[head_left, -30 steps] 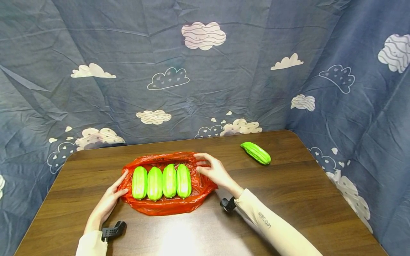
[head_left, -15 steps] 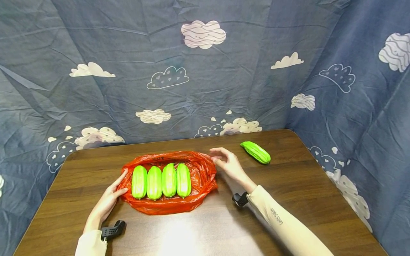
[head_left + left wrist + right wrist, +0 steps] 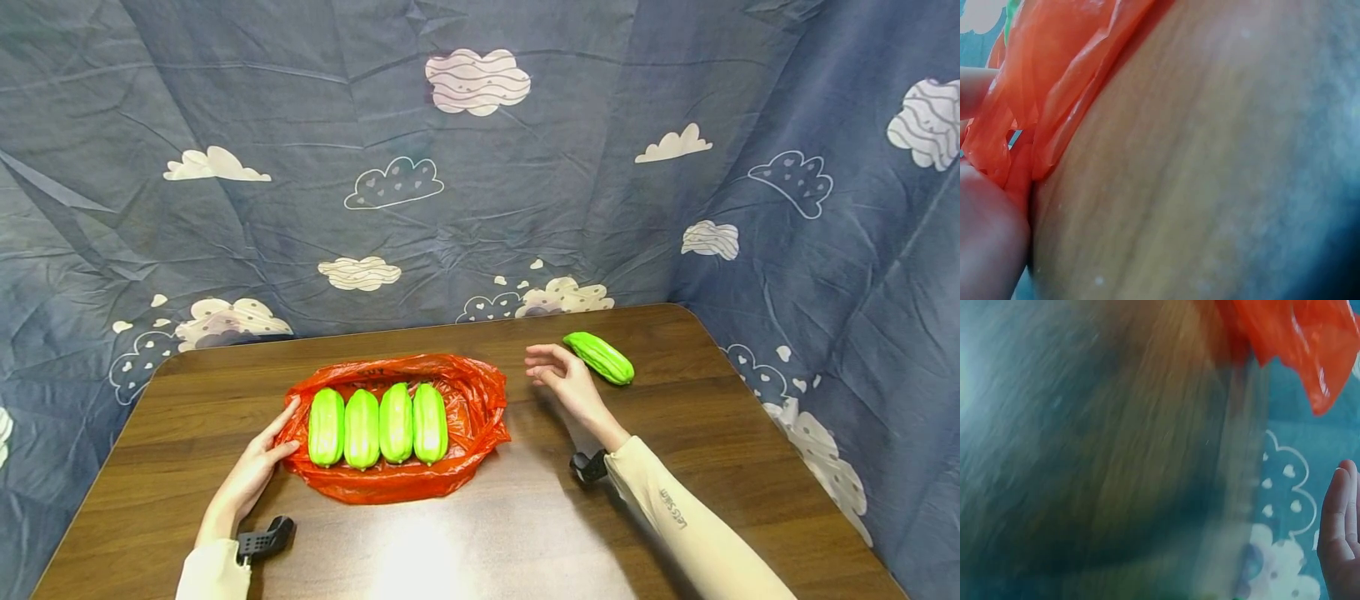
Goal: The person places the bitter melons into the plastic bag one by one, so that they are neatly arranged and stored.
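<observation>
A red plastic bag (image 3: 480, 454) lies on the table with its mouth spread wide. Side by side inside it is a row of several bright green ridged gourds (image 3: 362, 429). My left hand (image 3: 251, 475) holds the bag's left edge; in the left wrist view, the red plastic (image 3: 1079, 69) runs between thumb and fingers. To the right of the bag, my right hand (image 3: 572, 387) is raised above the table, holding nothing, its fingers loosely bent. Just beyond it lies one more green gourd (image 3: 600, 358), tilted, apart from the hand.
The brown wooden table (image 3: 712, 450) bears everything, with a bright light reflection near its front. A dark blue cloth with cloud prints (image 3: 480, 208) hangs behind the table and along its right side. Each wrist wears a black camera mount (image 3: 266, 540).
My right hand has left the bag's right side and moved right, towards the lone gourd. The bag's right end stands wider. My left hand has stayed put.
</observation>
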{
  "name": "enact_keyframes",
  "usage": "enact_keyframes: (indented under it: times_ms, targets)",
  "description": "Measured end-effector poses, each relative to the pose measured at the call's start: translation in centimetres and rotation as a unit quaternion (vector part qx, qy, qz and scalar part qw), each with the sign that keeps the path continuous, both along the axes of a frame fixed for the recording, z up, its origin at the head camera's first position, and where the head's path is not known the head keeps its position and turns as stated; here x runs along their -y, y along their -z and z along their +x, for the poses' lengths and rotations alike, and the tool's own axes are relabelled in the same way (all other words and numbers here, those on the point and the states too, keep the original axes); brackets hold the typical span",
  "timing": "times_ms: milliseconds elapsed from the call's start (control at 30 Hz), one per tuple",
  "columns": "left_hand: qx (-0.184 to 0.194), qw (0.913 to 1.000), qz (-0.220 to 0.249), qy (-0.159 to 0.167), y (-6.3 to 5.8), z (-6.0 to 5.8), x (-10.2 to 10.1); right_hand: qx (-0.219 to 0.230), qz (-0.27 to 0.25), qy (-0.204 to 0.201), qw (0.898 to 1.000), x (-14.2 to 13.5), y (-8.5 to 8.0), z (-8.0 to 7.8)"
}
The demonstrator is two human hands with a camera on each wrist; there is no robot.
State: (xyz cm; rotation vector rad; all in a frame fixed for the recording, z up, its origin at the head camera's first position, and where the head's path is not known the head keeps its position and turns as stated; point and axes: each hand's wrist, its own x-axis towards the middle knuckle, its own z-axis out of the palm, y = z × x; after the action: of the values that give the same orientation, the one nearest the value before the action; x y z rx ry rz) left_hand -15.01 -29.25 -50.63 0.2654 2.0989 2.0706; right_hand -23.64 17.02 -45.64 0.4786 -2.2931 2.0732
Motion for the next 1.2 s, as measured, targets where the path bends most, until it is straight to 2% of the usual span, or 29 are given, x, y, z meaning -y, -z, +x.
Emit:
enact_keyframes:
  times_ms: [367,633,900,1200]
  targets:
    - [-0.013,0.9999,-0.006,-0.002,0.1,0.1,0.0,0.007,-0.003,0.018,1.0,-2.9,1.1,-0.3]
    - [-0.014,0.9999,-0.003,-0.002,0.1,0.1,0.0,0.001,0.0,0.037,0.999,-4.6,1.0,-0.5]
    - [-0.005,1.0,-0.003,-0.004,0.1,0.0,0.0,-0.027,0.016,0.076,0.997,-6.1,0.4,-1.1]
    - [-0.007,1.0,0.0,-0.003,0.2,0.0,0.1,-0.065,0.029,0.089,0.993,-7.5,0.0,-1.8]
